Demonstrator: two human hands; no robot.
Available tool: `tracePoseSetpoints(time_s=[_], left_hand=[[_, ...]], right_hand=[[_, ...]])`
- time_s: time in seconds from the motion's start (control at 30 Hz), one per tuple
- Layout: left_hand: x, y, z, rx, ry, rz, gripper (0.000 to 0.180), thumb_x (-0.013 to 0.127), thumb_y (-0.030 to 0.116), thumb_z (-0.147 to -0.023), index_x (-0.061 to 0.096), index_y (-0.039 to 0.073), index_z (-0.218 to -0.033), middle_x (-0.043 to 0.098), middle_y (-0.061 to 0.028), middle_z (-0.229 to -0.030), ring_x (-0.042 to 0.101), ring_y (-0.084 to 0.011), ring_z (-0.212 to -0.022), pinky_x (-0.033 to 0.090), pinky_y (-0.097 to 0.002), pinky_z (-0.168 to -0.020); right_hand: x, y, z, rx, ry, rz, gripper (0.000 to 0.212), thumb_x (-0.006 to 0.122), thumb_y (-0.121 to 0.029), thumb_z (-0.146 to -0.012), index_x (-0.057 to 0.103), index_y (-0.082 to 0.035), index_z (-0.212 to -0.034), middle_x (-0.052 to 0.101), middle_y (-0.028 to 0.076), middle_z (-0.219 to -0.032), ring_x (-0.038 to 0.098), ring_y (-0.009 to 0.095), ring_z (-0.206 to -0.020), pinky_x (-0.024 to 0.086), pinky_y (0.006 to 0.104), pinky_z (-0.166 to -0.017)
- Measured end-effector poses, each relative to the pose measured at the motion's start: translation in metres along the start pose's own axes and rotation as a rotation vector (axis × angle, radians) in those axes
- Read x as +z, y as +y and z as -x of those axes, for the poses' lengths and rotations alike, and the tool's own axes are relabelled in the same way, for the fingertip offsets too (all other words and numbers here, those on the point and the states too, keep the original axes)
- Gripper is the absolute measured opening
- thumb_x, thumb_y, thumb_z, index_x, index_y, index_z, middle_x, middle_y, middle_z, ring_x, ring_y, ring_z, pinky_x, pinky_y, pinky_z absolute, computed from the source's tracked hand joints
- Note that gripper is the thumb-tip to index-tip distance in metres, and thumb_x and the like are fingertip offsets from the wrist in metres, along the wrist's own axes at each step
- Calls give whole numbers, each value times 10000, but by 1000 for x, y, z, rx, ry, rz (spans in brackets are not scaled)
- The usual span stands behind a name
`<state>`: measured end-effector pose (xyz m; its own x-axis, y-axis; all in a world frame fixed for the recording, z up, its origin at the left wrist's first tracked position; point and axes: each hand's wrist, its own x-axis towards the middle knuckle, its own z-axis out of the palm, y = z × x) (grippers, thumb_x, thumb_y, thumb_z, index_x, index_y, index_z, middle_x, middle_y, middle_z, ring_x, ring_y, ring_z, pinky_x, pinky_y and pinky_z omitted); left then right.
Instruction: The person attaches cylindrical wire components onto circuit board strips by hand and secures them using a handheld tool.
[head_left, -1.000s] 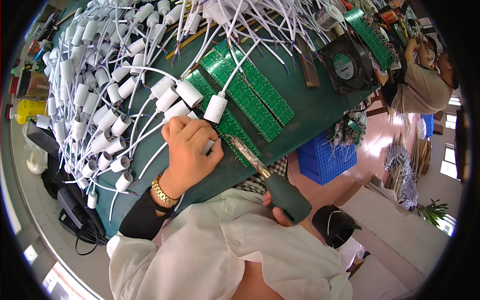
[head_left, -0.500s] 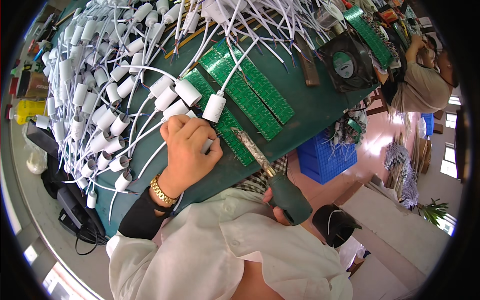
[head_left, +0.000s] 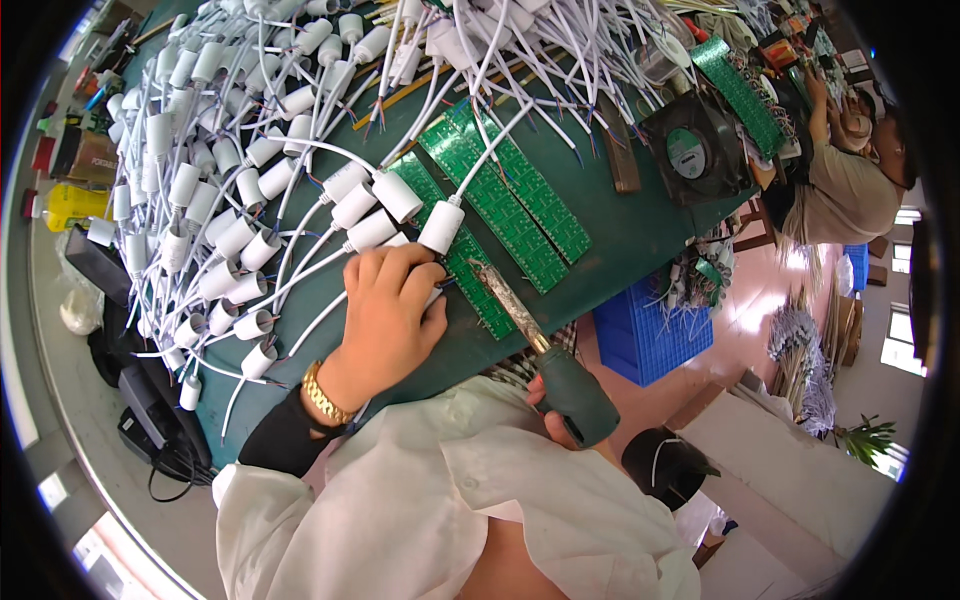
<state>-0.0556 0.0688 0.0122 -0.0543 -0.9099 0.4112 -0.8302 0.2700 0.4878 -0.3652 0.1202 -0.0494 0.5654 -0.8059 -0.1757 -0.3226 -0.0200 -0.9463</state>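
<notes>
The right hand gripped a soldering iron, the left hand a white piece. The green board, at the right's eleven o'clock, seemed part-worked; white sockets toward ten looked pending.

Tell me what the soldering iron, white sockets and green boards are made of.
Soldering iron: matte dark-green handle, probably plastic; its mottled, glinting shaft looks like metal. White sockets: smooth, glossy, likely plastic, though ceramic is possible. Green boards: shiny, patterned; probably coated circuit-board laminate.

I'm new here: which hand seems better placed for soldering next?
Probably the right hand: it holds the soldering iron, its tip at the green circuit board; the left hand is beside white sockets.
</notes>
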Motion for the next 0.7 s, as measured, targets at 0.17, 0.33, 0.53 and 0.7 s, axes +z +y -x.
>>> tracePoseSetpoints(time_s=[0.17,0.33,0.53,0.7], left_hand=[[-26,23,20,-185,-218,-85,410,702,11,-713,623,89,-1108,544,-87,-1021,534,-290,-904,428,-392,-758],[-43,-3,-2,161,-331,-115,409,606,-17,-736,626,82,-1133,563,-114,-1044,578,-271,-893,477,-396,-765],[-59,-93,-72,-111,176,-115,224,591,-33,-757,600,-7,-979,603,-190,-886,580,-375,-837,475,-446,-741],[-36,-148,-156,-175,100,-586,211,654,178,-844,655,-3,-951,667,-180,-963,629,-377,-908,509,-453,-789]], right_hand=[[18,-25,-7,74,328,-315,234,651,-37,-757,644,30,-981,655,76,-835,632,175,-723,491,267,-617],[17,-21,-19,-201,290,-517,413,630,79,-726,620,20,-1134,674,100,-992,654,189,-845,508,258,-720],[3,-26,-5,121,90,-381,309,568,-144,-935,597,20,-1195,656,99,-1057,637,187,-967,523,305,-719],[19,-29,-22,29,156,-439,355,593,-232,-902,591,19,-1153,634,128,-1022,639,163,-810,520,305,-706]])
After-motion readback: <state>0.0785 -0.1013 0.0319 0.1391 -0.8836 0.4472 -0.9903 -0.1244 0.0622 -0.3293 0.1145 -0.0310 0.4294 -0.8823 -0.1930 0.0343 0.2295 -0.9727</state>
